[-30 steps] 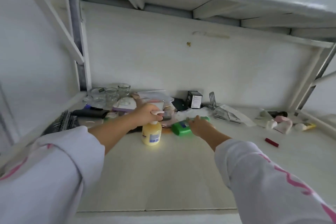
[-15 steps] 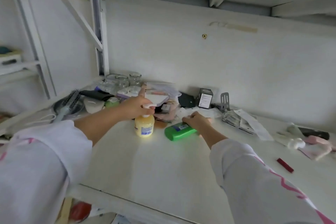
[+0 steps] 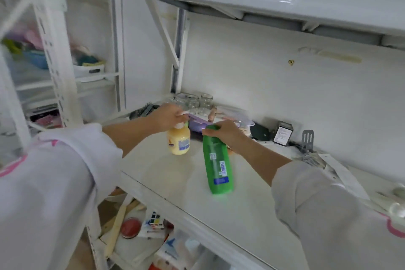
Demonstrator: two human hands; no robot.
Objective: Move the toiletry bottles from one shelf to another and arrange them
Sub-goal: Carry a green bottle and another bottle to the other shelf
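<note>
- Yellow pump bottle [image 3: 178,141]: squat, rounded, translucent plastic with a white pump head; stands upright on the white shelf [image 3: 175,182], toward its back-left area. It looks nearly full of pale cream, so likely moderately heavy for its size. The wall is probably stiff enough to resist squeezing. The pump neck is the weak point, since a lift by the head alone could tip the bottle or dispense its contents.
- Left hand [image 3: 169,117]: curled over the pump head and neck of the yellow bottle, gripping from above. A hold lower down around the body would seem steadier for carrying.
- Green bottle [image 3: 217,160]: tall, slim, glossy plastic with a printed back label and barcode; tilted, cap end uppermost, its base low over or touching the shelf front of centre, which cannot be told. The smooth surface is probably slippery if damp, and the weight likely sits low if it is part full.
- Right hand [image 3: 223,134]: wrapped round the cap end of the green bottle. This top grip lets the long body swing, so a mid-body grip would judge safer.
- The hands are apart, each clamped on its own bottle.
- Glass jars [image 3: 192,102]: grouped at the back corner just behind the left hand; fragile, and best avoided on lift-off.
</note>
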